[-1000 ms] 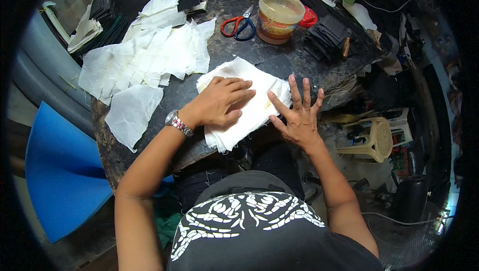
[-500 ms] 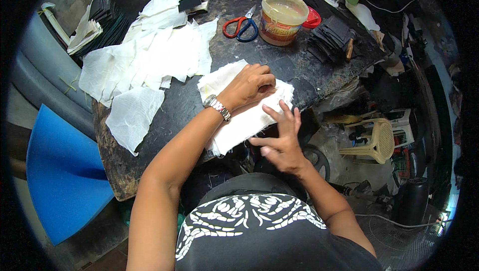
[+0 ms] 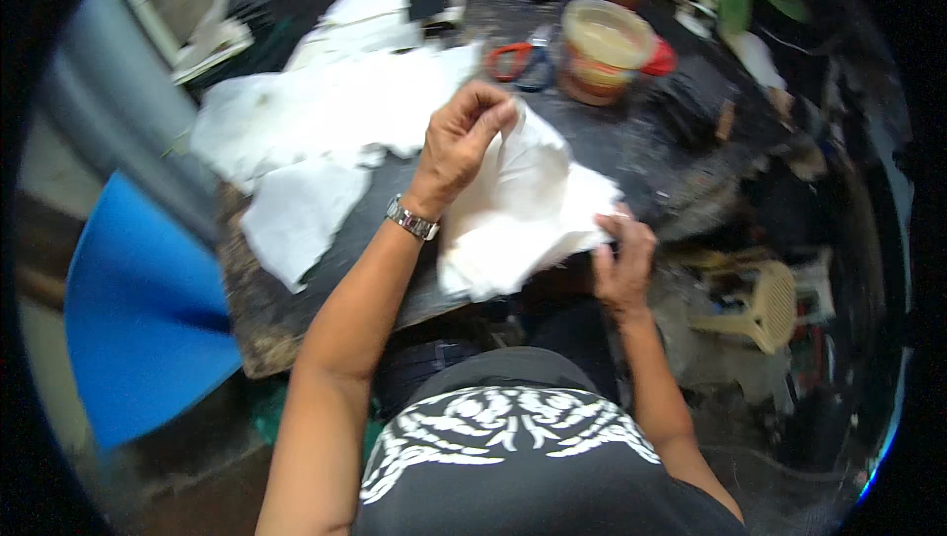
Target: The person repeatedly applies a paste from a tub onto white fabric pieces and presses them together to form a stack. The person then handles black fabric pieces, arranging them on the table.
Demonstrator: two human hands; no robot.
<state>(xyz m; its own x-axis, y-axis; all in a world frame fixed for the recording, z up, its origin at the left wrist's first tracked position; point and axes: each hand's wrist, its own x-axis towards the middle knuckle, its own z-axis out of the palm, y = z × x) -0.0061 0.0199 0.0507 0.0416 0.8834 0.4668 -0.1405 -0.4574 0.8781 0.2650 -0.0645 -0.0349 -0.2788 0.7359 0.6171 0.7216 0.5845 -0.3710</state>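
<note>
A stack of white fabric pieces point(image 3: 523, 211) lies at the near edge of a dark worktable point(image 3: 395, 250). My left hand point(image 3: 462, 142) pinches the far edge of the top piece and lifts it off the table; a metal watch is on that wrist. My right hand point(image 3: 621, 260) grips the near right corner of the same fabric at the table's edge. The picture is blurred by motion.
More white fabric pieces point(image 3: 316, 122) are spread over the left and far side of the table. Orange-handled scissors point(image 3: 518, 58) and a round tub point(image 3: 604, 48) stand at the back. A blue sheet point(image 3: 138, 309) leans at the left; a beige plastic stool point(image 3: 760, 304) stands at the right.
Both hands lay flat on the fabric before. My left hand has closed on its far edge and raised it, and my right hand has slid to the near right corner and gripped it.
</note>
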